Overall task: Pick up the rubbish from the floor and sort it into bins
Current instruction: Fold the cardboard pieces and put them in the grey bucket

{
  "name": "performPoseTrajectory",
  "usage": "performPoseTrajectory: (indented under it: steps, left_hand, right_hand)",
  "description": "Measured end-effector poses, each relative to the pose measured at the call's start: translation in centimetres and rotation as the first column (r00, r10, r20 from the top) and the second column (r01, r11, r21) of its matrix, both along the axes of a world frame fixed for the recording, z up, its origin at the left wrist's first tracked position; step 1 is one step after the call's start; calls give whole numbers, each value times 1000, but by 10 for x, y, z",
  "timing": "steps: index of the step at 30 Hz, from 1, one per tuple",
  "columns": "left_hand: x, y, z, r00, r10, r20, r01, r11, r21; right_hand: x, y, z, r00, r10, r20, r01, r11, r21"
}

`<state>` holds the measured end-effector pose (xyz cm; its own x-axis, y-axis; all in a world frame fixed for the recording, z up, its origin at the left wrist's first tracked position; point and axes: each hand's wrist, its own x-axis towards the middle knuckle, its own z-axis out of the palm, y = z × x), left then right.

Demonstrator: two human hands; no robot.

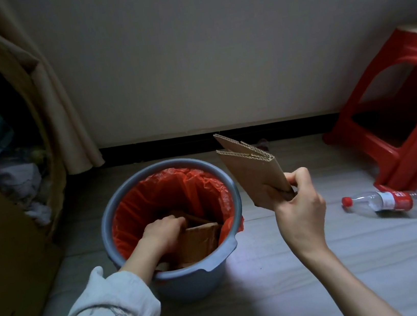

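Nearest, my left hand (164, 231) presses cardboard pieces (200, 239) into the blue bin (192, 280); right hand (300, 206), three o'clock, pinches folded cardboard (255, 175), which I'd drop in next.

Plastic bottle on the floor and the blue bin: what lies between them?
In the head view, the right hand holding folded cardboard hangs over that stretch between the plastic bottle and the blue bin; the floor below is bare.
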<state>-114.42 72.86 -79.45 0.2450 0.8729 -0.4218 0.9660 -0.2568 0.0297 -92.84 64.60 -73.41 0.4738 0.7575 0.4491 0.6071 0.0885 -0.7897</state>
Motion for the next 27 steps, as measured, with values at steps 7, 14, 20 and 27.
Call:
performPoseTrajectory:
  steps: [7, 14, 20, 27]
  left_hand:
    - [-9, -2, 14, 999, 2, -35, -3, 999, -45]
    - [-44, -6, 25, 948, -8, 318, -170, 833, 526]
    - [-74, -18, 12, 674, 284, 682, -657, 652, 379]
    - [-76, -15, 5, 422, 399, 814, -771, 631, 91]
  right_hand:
    - [-7, 4, 24, 994, 61, 86, -75, 983, 169]
    - [-40, 39, 60, 883, 410, -228, -402, 912, 82]
    - [-70, 79, 30, 764, 645, -14, -586, 683, -436]
    - [-94, 116, -13, 509, 856, 87, -436, 344, -832]
